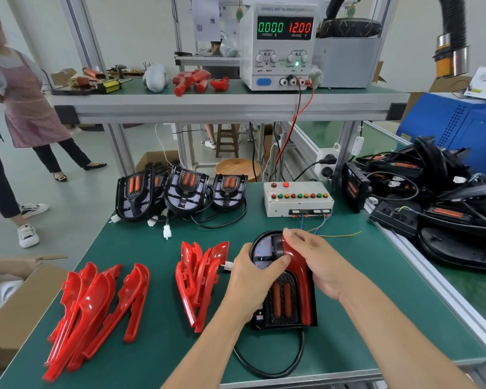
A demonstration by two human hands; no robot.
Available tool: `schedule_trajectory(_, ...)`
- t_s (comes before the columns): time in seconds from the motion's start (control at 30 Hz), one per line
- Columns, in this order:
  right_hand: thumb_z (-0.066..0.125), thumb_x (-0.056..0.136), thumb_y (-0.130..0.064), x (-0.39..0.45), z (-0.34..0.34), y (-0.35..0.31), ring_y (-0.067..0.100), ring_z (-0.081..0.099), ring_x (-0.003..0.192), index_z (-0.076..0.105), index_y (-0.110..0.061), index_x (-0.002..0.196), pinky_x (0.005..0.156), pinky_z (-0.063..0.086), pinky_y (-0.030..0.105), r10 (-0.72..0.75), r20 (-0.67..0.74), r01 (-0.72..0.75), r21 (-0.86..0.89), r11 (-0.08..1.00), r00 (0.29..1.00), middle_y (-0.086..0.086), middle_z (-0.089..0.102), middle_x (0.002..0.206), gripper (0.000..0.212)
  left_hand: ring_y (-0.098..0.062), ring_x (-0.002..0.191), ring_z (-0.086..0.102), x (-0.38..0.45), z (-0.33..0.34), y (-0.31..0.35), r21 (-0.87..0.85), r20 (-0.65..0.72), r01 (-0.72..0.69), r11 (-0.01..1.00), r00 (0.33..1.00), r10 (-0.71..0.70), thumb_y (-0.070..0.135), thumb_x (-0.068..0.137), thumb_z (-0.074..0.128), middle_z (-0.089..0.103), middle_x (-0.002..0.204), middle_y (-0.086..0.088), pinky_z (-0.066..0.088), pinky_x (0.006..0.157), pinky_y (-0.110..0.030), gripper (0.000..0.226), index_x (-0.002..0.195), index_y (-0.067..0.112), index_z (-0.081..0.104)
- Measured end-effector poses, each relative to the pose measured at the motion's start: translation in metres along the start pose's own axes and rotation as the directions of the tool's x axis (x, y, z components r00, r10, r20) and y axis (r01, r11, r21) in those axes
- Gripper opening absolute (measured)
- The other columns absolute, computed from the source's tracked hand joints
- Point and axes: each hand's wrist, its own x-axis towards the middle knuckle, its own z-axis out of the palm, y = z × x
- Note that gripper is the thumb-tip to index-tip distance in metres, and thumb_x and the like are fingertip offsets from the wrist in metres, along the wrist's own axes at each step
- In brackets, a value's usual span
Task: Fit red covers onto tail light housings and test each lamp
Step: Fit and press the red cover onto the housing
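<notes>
Black plastic tail light housing [278, 299] with two orange reflector bars lies flat on the green tabletop [157, 346], near its front edge, at about 5 o'clock of the view. A glossy red curved plastic cover [296, 265] sits along the housing's right edge, apparently only partly seated. Left hand [250, 282] grips the housing's left side, thumb across the face. Right hand [317, 259] curls over the cover's top, pressing it.

Step in hand, judged: fitting the cover. Next move likely calls for pressing along the cover until it seats.

At 9 o'clock of the housing: a stack of loose red covers [199, 276]; further out, a second pile [96, 310]. At 12 o'clock: white test box with coloured buttons [298, 197]. Uncovered housings [180, 189] at 11 o'clock. The bench power supply [281, 43] on the shelf reads zero current, so no lamp is under test.
</notes>
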Motion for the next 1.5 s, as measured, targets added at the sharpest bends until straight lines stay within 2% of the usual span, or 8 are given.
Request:
schedule_trajectory(0.53,0.064,0.098,-0.029,-0.015,-0.009,0.027,0.001,0.065,0.116,0.060,-0.037,0.132,0.097,0.051,0.022,-0.170,-0.059,0.157,-0.177,0.972,0.984,-0.020,0.071,0.121,0.035,-0.008,0.093,0.074,0.002,-0.003,-0.010,-0.038,-0.014,0.083,0.996,0.996,-0.084,0.043,0.074,0.086,0.077,0.100,0.013,0.058,0.082,-0.027,0.043,0.110,0.028,0.067)
schedule_trajectory(0.73,0.069,0.096,-0.021,-0.022,-0.002,0.038,-0.007,0.068,0.100,0.069,-0.042,0.112,0.085,0.051,0.013,-0.315,-0.199,0.252,-0.286,0.924,0.928,-0.026,0.074,0.107,0.027,0.021,0.108,0.051,-0.006,-0.001,-0.001,0.163,-0.070,0.059,0.985,0.996,-0.048,0.048,0.088,0.074,0.057,0.120,0.031,0.035,0.087,0.003,0.057,0.136,0.034,0.048)
schedule_trajectory(0.83,0.069,0.095,-0.019,-0.021,-0.001,0.045,-0.001,0.072,0.091,0.073,-0.034,0.102,0.084,0.052,0.026,-0.272,-0.286,0.214,-0.219,0.952,0.919,-0.019,0.077,0.098,0.017,0.005,0.126,0.045,-0.015,-0.009,0.009,0.281,-0.111,0.001,0.960,0.993,0.032,0.049,0.095,0.064,0.048,0.138,0.019,0.036,0.107,-0.017,0.058,0.146,0.028,0.048)
schedule_trajectory(0.9,0.069,0.095,-0.017,-0.020,0.000,0.052,0.001,0.073,0.089,0.073,-0.029,0.103,0.087,0.053,0.032,-0.219,-0.322,0.175,-0.159,0.972,0.921,-0.012,0.078,0.099,0.014,0.006,0.104,0.056,-0.026,-0.026,0.015,0.359,-0.190,-0.075,0.930,0.970,0.152,0.038,0.096,0.065,0.060,0.117,0.018,0.045,0.093,-0.019,0.031,0.125,0.026,0.063)
schedule_trajectory(1.0,0.069,0.095,-0.016,-0.023,0.006,0.061,0.020,0.070,0.106,0.068,-0.024,0.121,0.103,0.051,0.045,-0.127,-0.371,0.113,-0.060,0.992,0.920,0.002,0.074,0.114,0.027,-0.005,0.078,0.057,-0.046,-0.067,0.025,0.570,-0.279,-0.086,0.817,0.915,0.292,0.028,0.095,0.065,0.064,0.087,0.012,0.047,0.077,-0.026,0.004,0.094,0.024,0.066)
schedule_trajectory(1.13,0.068,0.096,-0.013,-0.033,0.008,0.066,0.033,0.069,0.106,0.064,-0.022,0.128,0.102,0.051,0.053,-0.021,-0.436,0.060,0.076,0.995,0.900,0.009,0.072,0.115,0.034,-0.024,0.087,0.064,-0.060,-0.131,0.038,0.820,-0.374,0.141,0.555,0.866,0.333,0.032,0.097,0.062,0.061,0.102,0.002,0.048,0.073,-0.036,0.012,0.099,0.020,0.065)
schedule_trajectory(1.3,0.065,0.097,-0.015,-0.050,0.009,0.075,0.019,0.063,0.075,0.056,-0.021,0.138,0.062,0.048,0.032,0.028,-0.547,0.083,0.177,0.981,0.837,0.002,0.066,0.099,0.042,-0.034,0.102,0.066,-0.053,-0.174,0.036,0.916,-0.376,0.348,0.197,0.918,0.128,0.037,0.101,0.060,0.057,0.120,-0.012,0.038,0.070,-0.033,0.030,0.119,0.013,0.055)
schedule_trajectory(1.5,0.066,0.096,-0.016,-0.065,0.022,0.085,0.022,0.063,0.081,0.050,-0.023,0.139,0.066,0.048,0.033,0.078,-0.590,0.082,0.240,0.967,0.803,0.008,0.062,0.106,0.046,-0.031,0.108,0.066,-0.032,-0.171,0.026,0.944,-0.322,0.321,0.080,0.947,-0.002,0.026,0.102,0.059,0.060,0.120,-0.014,0.038,0.070,-0.031,0.027,0.122,0.010,0.051)
